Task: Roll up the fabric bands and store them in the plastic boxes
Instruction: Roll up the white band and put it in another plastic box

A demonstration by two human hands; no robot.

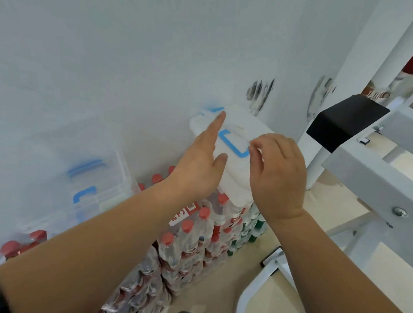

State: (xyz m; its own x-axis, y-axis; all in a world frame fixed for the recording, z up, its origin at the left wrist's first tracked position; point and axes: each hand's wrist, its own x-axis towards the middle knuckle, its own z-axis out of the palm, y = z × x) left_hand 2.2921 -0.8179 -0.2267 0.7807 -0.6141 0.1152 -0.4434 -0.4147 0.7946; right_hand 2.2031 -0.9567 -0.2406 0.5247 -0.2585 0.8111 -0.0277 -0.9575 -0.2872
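Plastic and clear-walled, the spare box (96,185) sits on the left bottle packs (10,250), while the left hand (197,165), fingers straight, presses the white-lidded box (241,132) at the middle stack's (187,240) far edge, apparently steadying it, and the right hand (280,176) curls beside its blue handle (233,143), grip unclear.

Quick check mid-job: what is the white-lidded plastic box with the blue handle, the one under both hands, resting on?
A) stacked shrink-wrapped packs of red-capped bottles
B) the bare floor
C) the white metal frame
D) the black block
A: the white-lidded plastic box sits directly on top of the stacked packs of red-capped bottles.
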